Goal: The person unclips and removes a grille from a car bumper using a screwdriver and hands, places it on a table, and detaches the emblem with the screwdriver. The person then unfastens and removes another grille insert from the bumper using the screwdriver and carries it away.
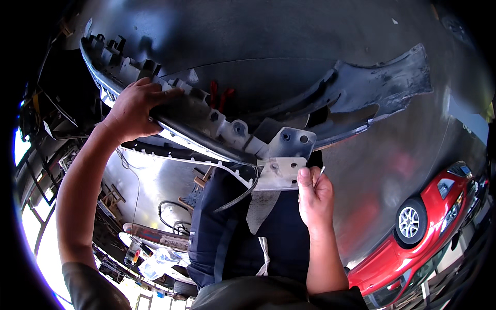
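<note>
A long grey and black car bumper part [206,135], lined with clips and brackets, stretches from the upper left to the middle in front of me. My left hand [135,111] is wrapped over it, thumb on the near side and fingers on the far side. At its right end is a light metal bracket plate [281,173] with round holes. My right hand [316,196] is closed by the plate's right edge, thumb up against it. A small white stick [323,169] pokes out between its fingers. Whether these fingers also grip the plate is hidden.
A bent, scuffed grey body panel [382,88] lies on the floor beyond the bracket. Red-handled pliers or a similar tool [219,96] shows behind the bumper. A red car [413,237] stands at right. Cables [173,212] and parts clutter the left.
</note>
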Available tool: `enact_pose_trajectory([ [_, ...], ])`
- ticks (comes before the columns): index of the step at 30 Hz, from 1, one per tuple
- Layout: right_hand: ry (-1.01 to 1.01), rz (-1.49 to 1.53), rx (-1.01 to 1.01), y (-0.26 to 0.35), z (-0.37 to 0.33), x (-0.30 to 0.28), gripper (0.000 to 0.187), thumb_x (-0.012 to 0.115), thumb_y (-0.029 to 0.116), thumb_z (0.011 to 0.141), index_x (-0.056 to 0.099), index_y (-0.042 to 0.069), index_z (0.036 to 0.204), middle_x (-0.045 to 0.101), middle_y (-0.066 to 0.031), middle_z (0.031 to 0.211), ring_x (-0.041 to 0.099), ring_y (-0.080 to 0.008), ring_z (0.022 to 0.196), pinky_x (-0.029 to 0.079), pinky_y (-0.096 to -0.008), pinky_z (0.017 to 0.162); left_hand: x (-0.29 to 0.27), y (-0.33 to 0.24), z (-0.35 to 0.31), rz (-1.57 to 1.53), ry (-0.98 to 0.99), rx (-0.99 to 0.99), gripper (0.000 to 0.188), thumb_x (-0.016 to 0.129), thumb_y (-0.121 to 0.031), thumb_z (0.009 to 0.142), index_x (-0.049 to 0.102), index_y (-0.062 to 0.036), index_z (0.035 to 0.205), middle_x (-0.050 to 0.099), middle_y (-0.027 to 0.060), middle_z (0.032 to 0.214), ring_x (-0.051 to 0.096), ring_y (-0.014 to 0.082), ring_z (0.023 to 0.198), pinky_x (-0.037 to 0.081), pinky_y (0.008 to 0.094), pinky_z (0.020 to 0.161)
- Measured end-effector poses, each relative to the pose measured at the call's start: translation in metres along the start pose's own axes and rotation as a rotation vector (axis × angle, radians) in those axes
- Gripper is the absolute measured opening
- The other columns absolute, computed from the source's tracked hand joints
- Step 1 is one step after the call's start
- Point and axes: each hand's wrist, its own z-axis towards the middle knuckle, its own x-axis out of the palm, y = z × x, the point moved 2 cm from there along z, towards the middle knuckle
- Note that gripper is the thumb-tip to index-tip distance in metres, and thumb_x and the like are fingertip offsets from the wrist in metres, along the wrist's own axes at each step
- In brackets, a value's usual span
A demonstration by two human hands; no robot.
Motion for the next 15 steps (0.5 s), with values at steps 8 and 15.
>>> enact_pose_trajectory([
  [8, 0.202, 0.664, 0.283, -0.061, -0.018, -0.023, 0.048, 0.053, 0.043, 0.111, 0.057, 0.007, 0.081, 0.049, -0.0002, 0.069, 0.049, -0.0114, 0.057, 0.043, -0.0272, 0.055, -0.007, -0.018, -0.003, -0.009, 0.015, 0.001, 0.094, 0.087, -0.019, 0.055, 0.065, -0.0230, 0.146, 0.060, 0.0056, 0.092, 0.057, 0.0292, 0.091, 0.050, 0.0427, 0.084],
  [15, 0.367, 0.659, 0.398, -0.088, -0.013, -0.034, 0.026, 0.060, 0.006, 0.091, 0.062, 0.002, 0.117, 0.072, -0.0068, 0.093, 0.061, -0.0105, 0.066, 0.047, -0.0250, 0.052, 0.005, -0.037, -0.022, -0.042, -0.068, 0.016, 0.090, 0.087, -0.017, 0.057, 0.066, -0.0184, 0.144, 0.062, 0.0064, 0.092, 0.056, 0.0308, 0.089, 0.051, 0.0445, 0.084],
])
